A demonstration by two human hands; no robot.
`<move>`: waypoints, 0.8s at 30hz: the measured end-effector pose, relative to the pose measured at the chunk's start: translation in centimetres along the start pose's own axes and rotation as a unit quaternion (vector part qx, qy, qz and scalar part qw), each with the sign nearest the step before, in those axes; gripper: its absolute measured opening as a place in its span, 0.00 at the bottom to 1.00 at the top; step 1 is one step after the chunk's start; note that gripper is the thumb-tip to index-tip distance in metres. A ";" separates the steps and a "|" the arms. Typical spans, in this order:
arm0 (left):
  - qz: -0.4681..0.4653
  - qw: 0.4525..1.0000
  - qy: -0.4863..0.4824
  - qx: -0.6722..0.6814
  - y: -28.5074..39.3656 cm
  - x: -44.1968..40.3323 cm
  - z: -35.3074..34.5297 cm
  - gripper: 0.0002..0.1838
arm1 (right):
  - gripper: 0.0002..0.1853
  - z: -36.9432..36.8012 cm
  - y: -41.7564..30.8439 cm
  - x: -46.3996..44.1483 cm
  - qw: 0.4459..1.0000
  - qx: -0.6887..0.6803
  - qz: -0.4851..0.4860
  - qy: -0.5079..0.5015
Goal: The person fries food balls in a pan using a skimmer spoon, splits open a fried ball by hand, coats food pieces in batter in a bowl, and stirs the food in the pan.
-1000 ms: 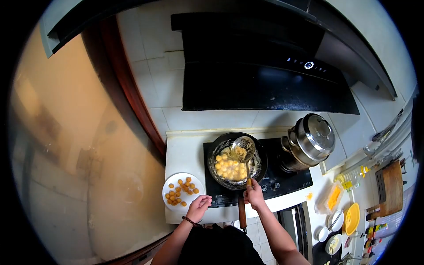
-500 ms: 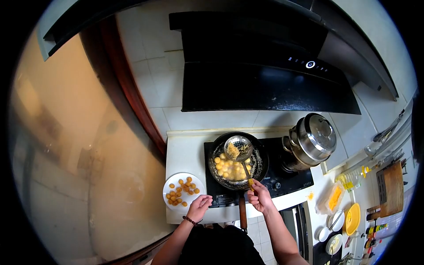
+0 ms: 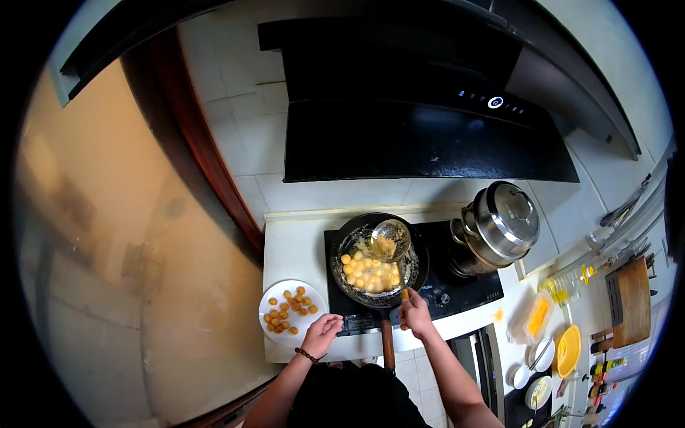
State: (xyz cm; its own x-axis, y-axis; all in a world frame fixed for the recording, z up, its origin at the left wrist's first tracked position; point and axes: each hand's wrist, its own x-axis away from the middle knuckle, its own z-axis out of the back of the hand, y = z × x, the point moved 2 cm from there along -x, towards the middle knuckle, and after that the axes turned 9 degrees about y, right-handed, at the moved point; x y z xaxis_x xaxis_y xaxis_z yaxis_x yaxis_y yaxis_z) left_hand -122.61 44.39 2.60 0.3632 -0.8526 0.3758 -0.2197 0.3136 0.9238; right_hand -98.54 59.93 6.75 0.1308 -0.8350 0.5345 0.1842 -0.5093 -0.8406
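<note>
My right hand (image 3: 417, 314) is wrapped round the handle of a metal skimmer (image 3: 397, 232). The skimmer's bowl hangs tilted over the far side of a black wok (image 3: 424, 258), with golden crumbs (image 3: 384, 247) in it. Nearer to me in the wok, several pale yellow balls (image 3: 371, 274) lie crowded together in bubbling oil. My left hand (image 3: 326, 329) hovers with nothing in it, fingers loosely stretched, between the wok and a white plate (image 3: 267, 296). Several browned balls (image 3: 291, 311) rest on that plate. The wok's wooden handle (image 3: 388, 345) points towards me, between my hands.
A lidded steel pot (image 3: 503, 225) stands on the right of the black cooktop (image 3: 442, 250). Along the right counter are an oil bottle (image 3: 567, 284), a plastic tub (image 3: 531, 317), a yellow basin (image 3: 569, 351) and small bowls (image 3: 540, 354). The range hood (image 3: 428, 143) overhangs the back.
The skimmer's bowl has tipped and shifted slightly within the wok, its crumbs now lower in the oil. My right hand has turned on the handle. My left hand stays nearly where it was.
</note>
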 end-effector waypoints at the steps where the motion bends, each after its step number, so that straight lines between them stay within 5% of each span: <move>1: 0.004 1.000 0.001 0.002 0.0 0.0 0.0 0.15 | 0.31 -0.9 0.1 0.1 0.999 -0.034 -0.015 -0.020; 8: -0.006 1.000 0.002 -0.022 0.5 0.5 0.8 0.16 | 0.30 -2.5 -0.5 0.6 0.969 -0.193 -0.116 -0.097; 12: -0.002 1.000 0.010 -0.004 0.1 0.4 0.7 0.16 | 0.17 -1.5 -0.9 0.6 0.917 -0.315 -0.169 -0.175; 15: 0.001 1.000 0.018 0.008 0.5 0.3 0.7 0.16 | 0.13 -0.3 -2.0 1.3 0.924 -0.309 -0.149 -0.171; 20: 0.009 1.000 0.021 0.017 0.4 -0.1 0.6 0.16 | 0.30 1.3 -1.8 1.2 0.976 -0.191 -0.092 -0.057; 24: 0.004 1.000 0.009 0.016 0.3 0.0 0.2 0.15 | 0.32 1.1 -0.5 0.9 0.998 -0.059 -0.031 -0.005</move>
State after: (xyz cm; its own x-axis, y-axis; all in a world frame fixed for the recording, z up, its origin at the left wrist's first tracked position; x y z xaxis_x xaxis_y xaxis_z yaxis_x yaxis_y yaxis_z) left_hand -122.88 44.38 2.89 0.3779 -0.8425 0.3839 -0.2512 0.3058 0.9183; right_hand -97.41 59.66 7.71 0.1326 -0.7989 0.5867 0.0770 -0.5819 -0.8096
